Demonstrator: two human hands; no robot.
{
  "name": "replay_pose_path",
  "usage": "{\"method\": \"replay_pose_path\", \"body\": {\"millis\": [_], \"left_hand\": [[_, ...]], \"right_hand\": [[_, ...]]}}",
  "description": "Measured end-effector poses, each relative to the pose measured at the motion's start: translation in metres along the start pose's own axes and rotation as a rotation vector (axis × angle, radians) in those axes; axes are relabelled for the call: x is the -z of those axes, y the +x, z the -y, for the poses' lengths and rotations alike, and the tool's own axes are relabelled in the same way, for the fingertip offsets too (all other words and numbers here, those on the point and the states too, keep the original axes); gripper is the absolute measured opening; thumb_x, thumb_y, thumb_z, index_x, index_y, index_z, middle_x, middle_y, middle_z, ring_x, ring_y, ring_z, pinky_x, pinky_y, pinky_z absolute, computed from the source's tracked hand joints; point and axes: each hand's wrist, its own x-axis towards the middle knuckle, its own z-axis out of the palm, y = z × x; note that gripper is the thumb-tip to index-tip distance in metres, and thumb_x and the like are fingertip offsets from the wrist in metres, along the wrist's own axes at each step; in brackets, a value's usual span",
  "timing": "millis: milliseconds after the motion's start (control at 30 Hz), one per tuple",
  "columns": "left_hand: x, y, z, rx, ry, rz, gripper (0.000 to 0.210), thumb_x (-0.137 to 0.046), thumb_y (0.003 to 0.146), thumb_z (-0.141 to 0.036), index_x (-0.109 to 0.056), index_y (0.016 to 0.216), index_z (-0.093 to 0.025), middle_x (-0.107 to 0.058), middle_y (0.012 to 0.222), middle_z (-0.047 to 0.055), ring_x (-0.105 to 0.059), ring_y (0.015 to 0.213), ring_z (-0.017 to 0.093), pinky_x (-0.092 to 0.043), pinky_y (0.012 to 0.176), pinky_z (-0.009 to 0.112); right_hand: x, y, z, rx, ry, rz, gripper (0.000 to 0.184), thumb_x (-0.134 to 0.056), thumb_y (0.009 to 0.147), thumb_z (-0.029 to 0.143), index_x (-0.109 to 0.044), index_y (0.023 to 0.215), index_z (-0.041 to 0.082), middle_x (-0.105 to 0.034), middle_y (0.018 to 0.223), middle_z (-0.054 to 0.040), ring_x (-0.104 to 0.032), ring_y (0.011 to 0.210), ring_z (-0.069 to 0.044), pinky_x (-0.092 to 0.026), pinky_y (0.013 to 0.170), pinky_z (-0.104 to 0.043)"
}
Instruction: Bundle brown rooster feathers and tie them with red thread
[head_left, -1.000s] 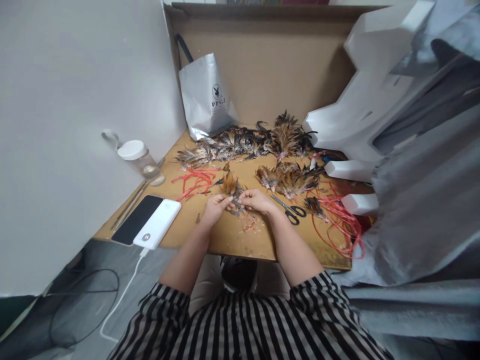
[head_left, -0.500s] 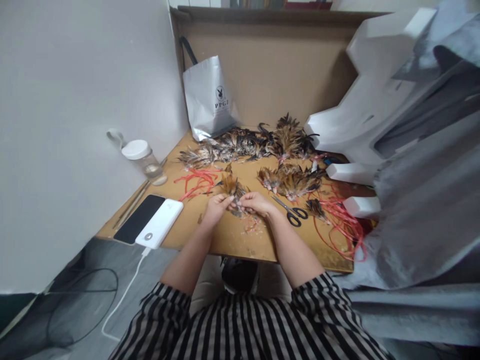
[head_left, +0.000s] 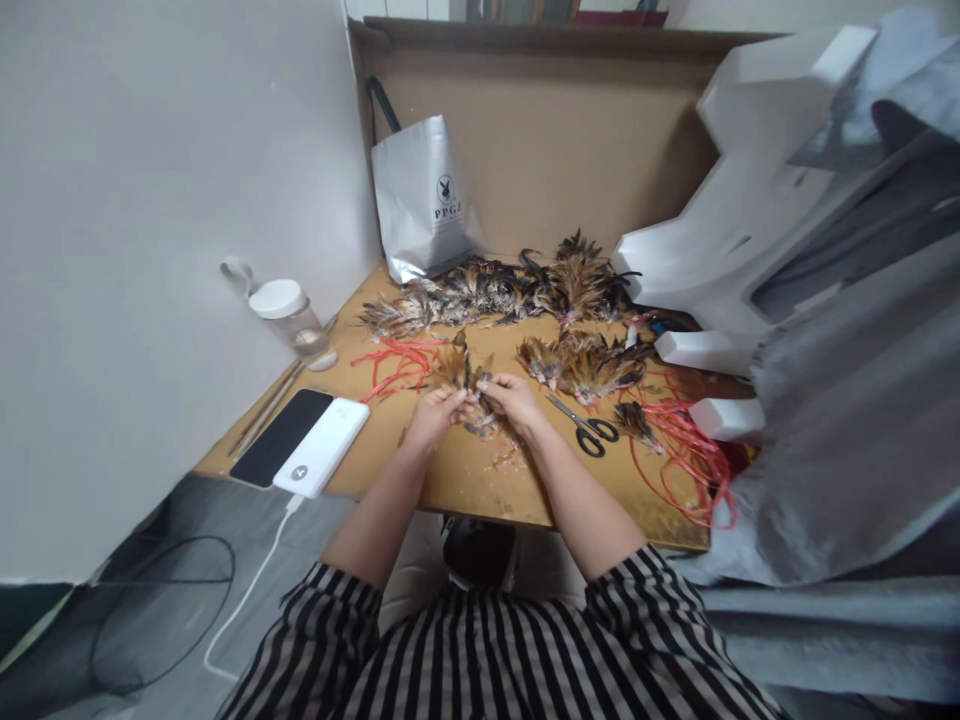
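Observation:
Near the middle of the table, my left hand (head_left: 441,412) pinches a small bunch of brown feathers (head_left: 451,368) by its lower end, the tips fanning upward. My right hand (head_left: 510,397) is closed beside it, thumb and finger pressed on a feather (head_left: 484,372). The fingertips of both hands almost meet. Loose fluff and bits of feather (head_left: 487,425) lie on the table just below them. Black-handled scissors (head_left: 589,428) rest to the right of my right hand, apart from it.
Feather bundles (head_left: 581,362) and a longer feather pile (head_left: 480,290) lie behind my hands. Red plastic strips (head_left: 394,366) are left, with more strips (head_left: 686,445) right. A bottle (head_left: 292,320), power bank (head_left: 321,448), phone (head_left: 281,437), silver bag (head_left: 420,200) and white foam (head_left: 675,255) stand or lie around.
My right hand has drawn slightly away from my left with a feather in its fingers. The bunch in my left hand has shifted a little left and up. The whole view has moved slightly.

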Motion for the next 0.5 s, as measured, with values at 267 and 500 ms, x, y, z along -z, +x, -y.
{"method": "replay_pose_path", "body": {"millis": [267,500], "left_hand": [[0.002,0.001,0.002,0.046,-0.004,0.053,0.025,-0.069,0.063,-0.032,-0.067,0.073,-0.009,-0.065,0.064,0.007,-0.054,0.051,0.007,-0.040,0.049,0.017],[0.002,0.001,0.003,0.064,0.014,0.072,0.025,-0.068,0.064,-0.032,-0.067,0.072,-0.009,-0.063,0.062,0.005,-0.053,0.050,0.007,-0.039,0.049,0.018]], "right_hand": [[-0.013,0.000,-0.005,0.000,0.002,-0.074,0.033,-0.071,0.054,0.042,-0.049,0.055,0.017,-0.037,0.036,0.0091,-0.023,0.033,-0.004,-0.014,0.037,-0.021],[-0.015,0.002,-0.012,0.048,-0.004,-0.099,0.032,-0.072,0.053,0.042,-0.052,0.056,0.016,-0.050,0.047,0.0057,-0.039,0.042,-0.006,-0.030,0.045,-0.020]]}}
